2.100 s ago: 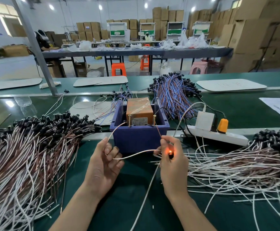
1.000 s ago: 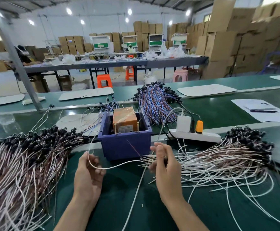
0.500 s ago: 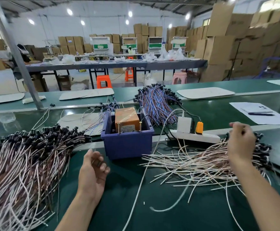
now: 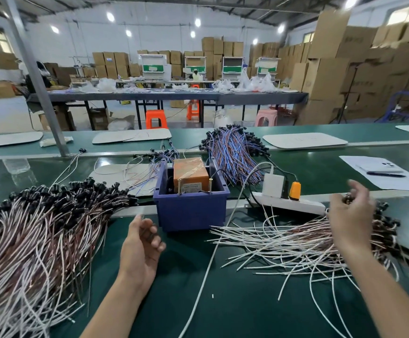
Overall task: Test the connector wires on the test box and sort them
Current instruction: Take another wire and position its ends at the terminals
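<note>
Lift one lead clear of the wire pile (image 4: 283,242) at 3 o'clock with the right hand (image 4: 351,211), fingers blurred, grip impossible to tell, then feed it to the empty, loosely curled left hand (image 4: 141,247) near the test box (image 4: 190,175) at 12 o'clock.

You have one camera, and it sits on your head. It looks forward and a bit down at the table (image 4: 223,301), from close up. The bin (image 4: 191,211) is at 12 o'clock, your left hand (image 4: 140,250) at 7, your right hand (image 4: 349,215) at 3.
</note>
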The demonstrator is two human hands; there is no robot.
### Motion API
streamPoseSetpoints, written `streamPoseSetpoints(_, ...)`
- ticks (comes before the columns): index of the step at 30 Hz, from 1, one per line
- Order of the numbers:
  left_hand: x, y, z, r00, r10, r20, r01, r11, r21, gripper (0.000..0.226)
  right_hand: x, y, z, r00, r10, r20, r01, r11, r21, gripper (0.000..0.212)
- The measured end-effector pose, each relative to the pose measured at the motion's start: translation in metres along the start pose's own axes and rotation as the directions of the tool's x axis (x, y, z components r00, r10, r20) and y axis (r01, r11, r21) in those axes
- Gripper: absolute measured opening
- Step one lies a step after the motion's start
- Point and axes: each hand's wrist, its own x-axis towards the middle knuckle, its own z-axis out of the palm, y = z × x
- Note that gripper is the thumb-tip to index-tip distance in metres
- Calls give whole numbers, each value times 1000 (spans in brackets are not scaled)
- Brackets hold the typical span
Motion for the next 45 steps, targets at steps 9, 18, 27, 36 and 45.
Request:
streamPoseSetpoints(9, 4, -3, -5, 1000, 11, -2, -11, 1000, -22, 34, -129, -72, 75, 818, -394, 418, 286, 911, 298, 24)
streamPoseSetpoints(18, 16, 5, -22, 904, 354, -241, -313, 930, 191, 13, -171, -37, 124, 761, -353, 545, 234, 932, 277, 25)
streamPoseSetpoints(27, 34, 36, -42, 951, 262, -166, -278, 957, -79, 25, -167, -34, 123, 830, -221, 513, 26, 933, 359, 40)
streamPoseSetpoints(36, 50, 43, -43, 973, 204, -111, -216, 970, -107, 21, -164, -33, 125, 835, -188, 517, -44, 914, 403, 31)
streamPoseSetpoints(45, 48, 35, -42, 935, 318, -158, -313, 948, 56, 28, -164, -33, 124, 837, -171, 520, -67, 911, 406, 33)
